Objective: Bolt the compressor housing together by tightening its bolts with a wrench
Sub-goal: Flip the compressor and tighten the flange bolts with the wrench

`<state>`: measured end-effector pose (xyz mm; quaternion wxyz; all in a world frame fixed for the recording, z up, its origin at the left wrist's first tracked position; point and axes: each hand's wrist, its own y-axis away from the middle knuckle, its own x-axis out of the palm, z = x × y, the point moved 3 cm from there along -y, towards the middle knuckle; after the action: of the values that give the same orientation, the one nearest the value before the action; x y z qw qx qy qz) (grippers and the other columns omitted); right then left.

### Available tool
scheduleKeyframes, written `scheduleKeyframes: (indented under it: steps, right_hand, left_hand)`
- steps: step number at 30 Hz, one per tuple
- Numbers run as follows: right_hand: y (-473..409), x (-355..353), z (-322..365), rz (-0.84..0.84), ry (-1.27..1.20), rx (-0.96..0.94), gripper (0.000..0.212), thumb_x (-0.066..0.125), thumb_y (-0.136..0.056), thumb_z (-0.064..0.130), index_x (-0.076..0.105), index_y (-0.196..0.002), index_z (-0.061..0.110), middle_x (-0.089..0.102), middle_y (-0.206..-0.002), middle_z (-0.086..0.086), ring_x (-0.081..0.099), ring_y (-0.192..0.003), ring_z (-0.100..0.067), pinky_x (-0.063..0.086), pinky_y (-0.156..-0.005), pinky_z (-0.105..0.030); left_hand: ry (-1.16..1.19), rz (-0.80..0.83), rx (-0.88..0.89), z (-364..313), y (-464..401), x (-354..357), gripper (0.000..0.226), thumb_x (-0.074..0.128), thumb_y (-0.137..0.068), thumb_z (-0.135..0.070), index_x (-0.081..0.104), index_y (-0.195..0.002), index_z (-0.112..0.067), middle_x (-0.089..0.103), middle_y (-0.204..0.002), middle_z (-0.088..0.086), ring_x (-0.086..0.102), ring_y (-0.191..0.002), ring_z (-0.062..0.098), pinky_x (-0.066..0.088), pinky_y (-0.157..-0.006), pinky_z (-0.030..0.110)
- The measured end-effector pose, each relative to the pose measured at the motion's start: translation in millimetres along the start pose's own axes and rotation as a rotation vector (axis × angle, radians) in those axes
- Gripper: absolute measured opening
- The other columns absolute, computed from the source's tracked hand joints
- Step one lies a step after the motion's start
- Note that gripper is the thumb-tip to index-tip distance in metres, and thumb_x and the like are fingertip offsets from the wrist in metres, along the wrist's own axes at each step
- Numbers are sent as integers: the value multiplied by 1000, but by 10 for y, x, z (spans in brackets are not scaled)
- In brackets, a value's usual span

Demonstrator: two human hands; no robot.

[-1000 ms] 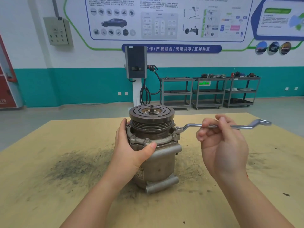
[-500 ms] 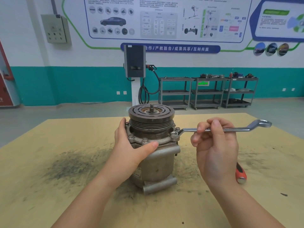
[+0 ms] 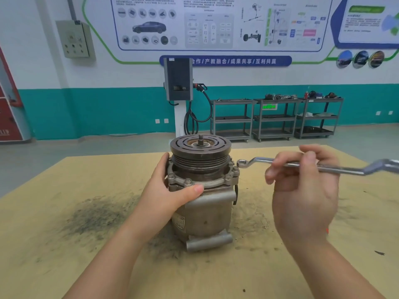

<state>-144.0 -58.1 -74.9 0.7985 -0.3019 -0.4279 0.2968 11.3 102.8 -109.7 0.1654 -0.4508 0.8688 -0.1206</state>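
Observation:
A grey metal compressor (image 3: 205, 214) stands upright on the table, its dark grooved pulley (image 3: 200, 155) on top. Several bolts (image 3: 188, 181) ring the flange under the pulley. My left hand (image 3: 167, 193) grips the housing from the left, thumb across the front just below the flange. My right hand (image 3: 306, 190) pinches the shaft of a silver offset ring wrench (image 3: 287, 164). The wrench lies roughly level, and its ring end (image 3: 243, 164) hangs in the air just right of the flange, off the bolts. The far end of the wrench is blurred at the right edge.
The yellow-brown table top (image 3: 64, 244) carries dark grime smears left of and around the compressor. A small red spot (image 3: 327, 230) shows behind my right wrist. Grey shelf carts (image 3: 274, 119) and a charging post (image 3: 179, 100) stand far back by the wall.
The wrench's ring end has come off the right-hand flange bolt and now sits slightly up and to the right of it. My left hand keeps its grip on the housing.

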Motion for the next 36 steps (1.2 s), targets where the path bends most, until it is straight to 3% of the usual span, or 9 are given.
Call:
scheduleKeyframes:
  steps: [5,8,14,17,21,24,28,31,36]
  right_hand:
    - [-143,-102,-214,-86,-172,390,20,29,-103,4,44,-93,12,61,-63,-7,51,-49,-19,43,-50,-23]
    - [-157,-116,-270,-50,-213,443,20,29,-102,2,45,-93,11,60,-63,-7,51,-49,-18,42,-49,-23]
    - [-245,-140,-368,-64,-225,573,21,28,-101,2,44,-89,11,55,-60,-4,47,-46,-17,38,-47,-22]
    - [-141,-112,-316,-43,-151,375,22,32,-102,4,46,-88,14,58,-63,-4,49,-47,-19,40,-48,-24]
    - [202,67,-192,185,248,-169,18,46,-100,20,60,-93,30,61,-80,1,55,-57,-18,44,-55,-29]
    - [343,152,-224,286,445,-249,20,45,-102,37,61,-98,24,59,-88,12,59,-71,-16,47,-65,-31]
    - [255,153,-125,292,394,-298,19,42,-103,33,58,-94,32,60,-86,4,57,-66,-14,45,-64,-25]
    - [106,53,-38,93,96,-150,24,41,-97,15,57,-92,31,63,-76,-5,54,-56,-20,44,-57,-28]
    - [-122,-129,-218,-120,-234,404,22,30,-95,1,47,-88,13,58,-63,-9,45,-45,-20,37,-48,-24]
  left_hand:
    - [130,134,-2,43,-67,-47,106,87,-60,-43,36,-152,-31,57,-143,-4,55,-131,20,39,-113,51]
    - [163,158,10,64,-71,-30,113,90,-57,-49,34,-153,-28,55,-145,1,54,-133,23,36,-114,53]
    - [149,138,50,105,-87,-38,95,82,-64,-38,41,-149,-28,60,-140,0,57,-129,22,39,-112,52]
    - [118,110,77,100,-81,-24,92,82,-65,-37,42,-147,-28,61,-139,-3,58,-128,19,43,-109,49]
    - [84,26,87,118,-46,26,105,83,-60,-47,34,-152,-31,58,-139,-12,57,-127,9,45,-110,43]
    - [72,14,89,115,-39,45,112,82,-57,-51,30,-154,-32,55,-143,-13,54,-129,6,43,-112,43]
    - [81,26,78,132,-47,36,114,84,-56,-56,29,-154,-36,54,-144,-15,54,-129,5,43,-112,43]
    - [117,48,75,141,-53,30,118,89,-52,-60,32,-152,-35,57,-141,-15,56,-129,9,43,-111,45]
    - [188,103,45,175,-122,-20,106,90,-54,-44,40,-147,-35,62,-136,-8,59,-126,17,45,-108,47]
